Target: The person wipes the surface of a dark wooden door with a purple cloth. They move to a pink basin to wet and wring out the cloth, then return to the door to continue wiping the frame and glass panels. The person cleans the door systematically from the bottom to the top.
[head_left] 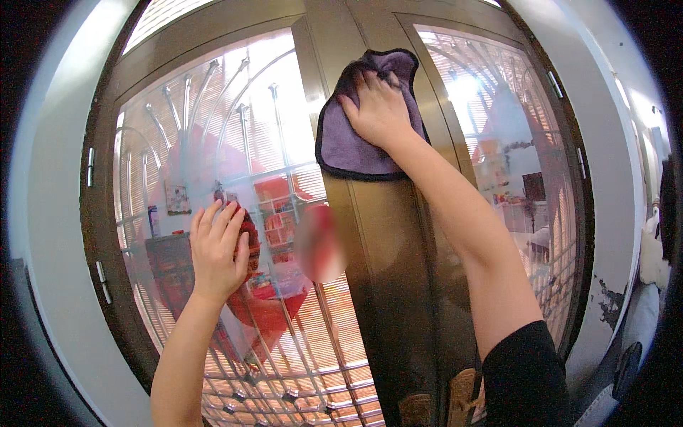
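Observation:
A purple cloth with a black edge (356,153) lies spread against the brown metal door (384,228), high on its middle upright. My right hand (377,110) presses on the cloth from above, fingers reaching up into its bunched upper part, where the tips are partly hidden. Lower down on the left, my left hand (218,249) rests against the door's glass pane (153,199), its fingers stretched out and holding nothing. Reflections of red clothing and of a room show in that glass.
To the right is a second, narrower glass pane (501,142). Ornate handle plates (462,395) sit low on the door. Metal bars (186,99) stand behind the left glass. Hinges (90,167) line the frame, and a pale wall (612,292) with peeling paint borders it.

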A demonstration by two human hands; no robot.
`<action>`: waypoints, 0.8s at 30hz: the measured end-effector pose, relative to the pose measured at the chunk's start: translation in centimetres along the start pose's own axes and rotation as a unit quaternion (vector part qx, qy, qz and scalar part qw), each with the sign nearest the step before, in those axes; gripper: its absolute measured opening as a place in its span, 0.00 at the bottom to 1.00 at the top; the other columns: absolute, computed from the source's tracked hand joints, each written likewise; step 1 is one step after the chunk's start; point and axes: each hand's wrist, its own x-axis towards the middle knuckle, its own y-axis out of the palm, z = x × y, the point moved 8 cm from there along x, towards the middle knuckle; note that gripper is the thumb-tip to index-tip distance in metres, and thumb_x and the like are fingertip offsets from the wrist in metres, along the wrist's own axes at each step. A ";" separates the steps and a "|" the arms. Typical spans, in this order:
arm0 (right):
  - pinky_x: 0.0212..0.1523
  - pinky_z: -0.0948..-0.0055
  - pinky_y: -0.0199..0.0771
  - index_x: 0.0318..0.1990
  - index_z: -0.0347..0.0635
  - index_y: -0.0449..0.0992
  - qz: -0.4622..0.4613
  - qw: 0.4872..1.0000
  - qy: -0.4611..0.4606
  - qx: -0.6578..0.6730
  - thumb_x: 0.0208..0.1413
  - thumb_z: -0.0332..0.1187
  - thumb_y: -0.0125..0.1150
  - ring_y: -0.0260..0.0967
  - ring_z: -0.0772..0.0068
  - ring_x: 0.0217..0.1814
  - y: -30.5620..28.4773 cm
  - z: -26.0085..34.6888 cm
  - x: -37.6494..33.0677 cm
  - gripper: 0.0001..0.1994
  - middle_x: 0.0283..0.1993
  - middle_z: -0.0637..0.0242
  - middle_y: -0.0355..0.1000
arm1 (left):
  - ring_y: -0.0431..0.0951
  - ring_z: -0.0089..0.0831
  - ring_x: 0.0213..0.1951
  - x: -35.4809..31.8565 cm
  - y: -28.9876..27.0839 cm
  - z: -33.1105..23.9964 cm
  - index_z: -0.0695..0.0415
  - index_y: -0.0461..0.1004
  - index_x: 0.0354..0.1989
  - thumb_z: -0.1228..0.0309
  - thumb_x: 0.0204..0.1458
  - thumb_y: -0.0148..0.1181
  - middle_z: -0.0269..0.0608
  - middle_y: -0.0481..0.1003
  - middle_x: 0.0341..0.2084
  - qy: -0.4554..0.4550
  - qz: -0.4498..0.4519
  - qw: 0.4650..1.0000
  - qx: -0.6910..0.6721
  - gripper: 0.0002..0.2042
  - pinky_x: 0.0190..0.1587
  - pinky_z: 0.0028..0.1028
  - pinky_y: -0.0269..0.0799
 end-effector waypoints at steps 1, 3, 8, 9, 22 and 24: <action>0.65 0.53 0.45 0.56 0.32 0.66 -0.033 0.999 -0.016 0.007 0.56 0.49 0.49 0.57 0.57 0.64 -0.1 -0.2 -0.6 0.29 0.59 0.47 0.64 | 0.66 0.48 0.56 -0.2 0.1 -0.1 0.63 0.72 0.48 0.73 0.49 0.55 0.47 0.71 0.51 0.004 0.003 1.000 0.000 0.17 0.61 0.48 0.54; 0.65 0.53 0.47 0.56 0.31 0.66 -0.026 0.999 -0.045 0.013 0.56 0.48 0.50 0.56 0.56 0.65 -1.8 0.8 -5.0 0.29 0.59 0.46 0.63 | 0.66 0.47 0.55 -0.8 0.2 0.3 0.63 0.71 0.50 0.73 0.48 0.56 0.47 0.70 0.52 0.016 0.012 1.000 0.004 0.19 0.61 0.47 0.54; 0.65 0.55 0.47 0.59 0.29 0.60 0.077 0.988 -0.042 0.130 0.52 0.44 0.59 0.52 0.49 0.67 -6.7 3.0 -17.9 0.33 0.60 0.43 0.60 | 0.66 0.46 0.54 -2.2 0.3 0.8 0.63 0.70 0.52 0.73 0.46 0.57 0.47 0.69 0.54 0.023 -0.003 1.000 -0.003 0.21 0.60 0.46 0.55; 0.66 0.53 0.47 0.61 0.28 0.58 0.093 0.985 -0.027 0.142 0.51 0.42 0.61 0.53 0.48 0.67 -6.9 3.1 -17.8 0.35 0.61 0.43 0.60 | 0.66 0.46 0.54 -2.4 0.2 1.0 0.63 0.70 0.52 0.73 0.46 0.57 0.47 0.69 0.54 0.020 -0.004 1.000 -0.005 0.22 0.60 0.46 0.56; 0.67 0.46 0.44 0.56 0.27 0.64 0.081 0.995 0.005 0.061 0.56 0.47 0.50 0.51 0.42 0.66 -2.7 6.7 -15.2 0.30 0.58 0.38 0.59 | 0.67 0.45 0.52 -2.8 -0.2 1.4 0.64 0.70 0.52 0.74 0.44 0.57 0.47 0.68 0.55 0.022 -0.006 0.999 -0.048 0.22 0.57 0.44 0.58; 0.69 0.45 0.36 0.56 0.25 0.63 0.210 0.975 -0.032 0.070 0.51 0.47 0.56 0.38 0.35 0.72 -4.7 8.8 -23.4 0.33 0.65 0.32 0.48 | 0.65 0.46 0.54 -3.1 0.1 1.4 0.64 0.69 0.53 0.74 0.45 0.56 0.47 0.68 0.55 0.019 -0.001 0.998 -0.065 0.22 0.58 0.44 0.57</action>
